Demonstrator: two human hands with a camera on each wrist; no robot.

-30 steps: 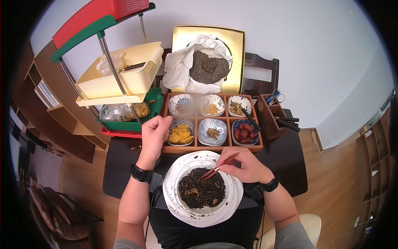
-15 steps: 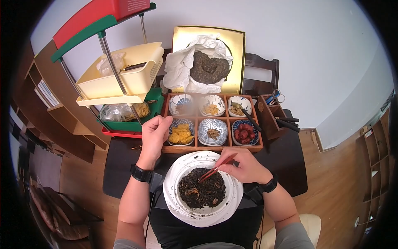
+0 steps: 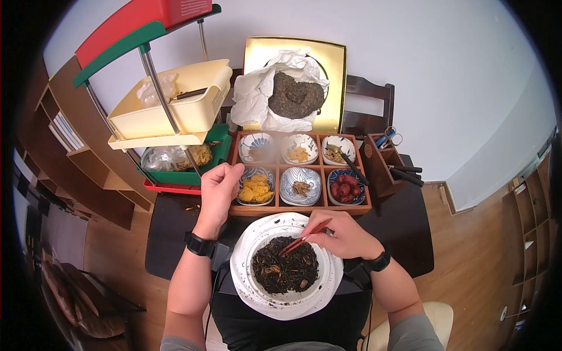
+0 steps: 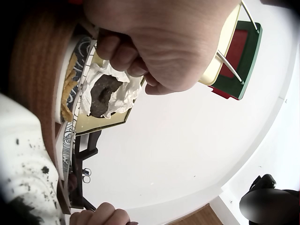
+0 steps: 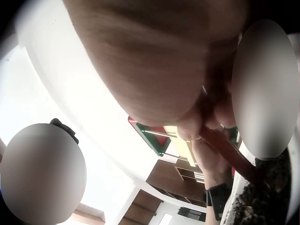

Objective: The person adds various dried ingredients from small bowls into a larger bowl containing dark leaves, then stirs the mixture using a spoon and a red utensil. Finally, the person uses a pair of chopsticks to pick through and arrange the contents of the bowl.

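My right hand (image 3: 344, 234) pinches a pair of reddish-brown tweezers (image 3: 307, 236) over the white dish's far right side. The tips reach into loose dark tea leaves (image 3: 287, 275), with several brown, curled pieces among them. A white bowl with a wide rim (image 3: 241, 275) holds the leaves and sits close in front of the body. In the right wrist view, the tweezers (image 5: 232, 157) slant down into the leaves. At the left front corner of the wooden tray, my left hand (image 3: 218, 190) is raised with its fingers curled into the palm. Nothing shows in its grip in the left wrist view.
Beyond the bowl stands a divided wooden tray (image 3: 246, 210) of patterned dishes, including red dates (image 3: 345, 188) and yellow pieces (image 3: 256, 189). Behind are a pressed tea cake (image 3: 295, 96) in paper, a tiered rack (image 3: 170, 126) at left and a tool holder (image 3: 380, 169) at right.
My right hand has shifted slightly left and toward the body, tilting the tweezers a little, their tips still in the leaves. The left hand has hardly moved.
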